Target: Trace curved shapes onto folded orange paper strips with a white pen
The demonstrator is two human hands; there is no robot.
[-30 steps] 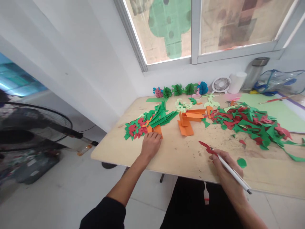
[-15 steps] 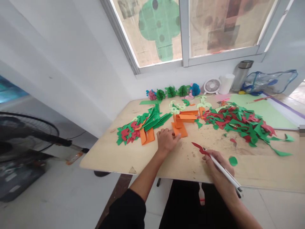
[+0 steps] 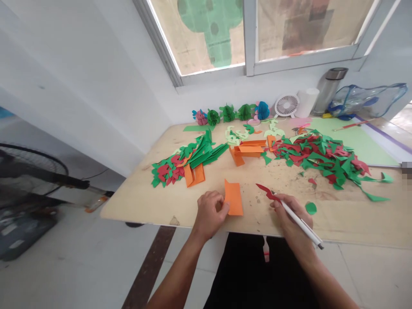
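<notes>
My left hand (image 3: 211, 211) grips the left edge of a folded orange paper (image 3: 234, 199) lying near the table's front edge. In my right hand (image 3: 294, 216) are a white pen (image 3: 302, 226) and a red paper cutout (image 3: 268, 192), whose pointed tip faces left. More folded orange papers (image 3: 251, 150) lie farther back in the middle. Green folded strips (image 3: 206, 155) and red and green cutouts (image 3: 167, 171) are heaped at the left. A small green piece (image 3: 310, 208) rests just right of my right hand.
Red and green scraps (image 3: 325, 161) cover the table's (image 3: 135, 201) right side. Paper ornaments (image 3: 228, 113), a small white fan (image 3: 287, 105), a bottle (image 3: 331, 90) and a clear bag (image 3: 367, 101) stand along the wall. A large black fan (image 3: 41, 167) is at the left.
My left hand has pulled one orange paper away from the others, toward the front edge. My right hand still holds the pen and red cutout. The view has shifted slightly.
</notes>
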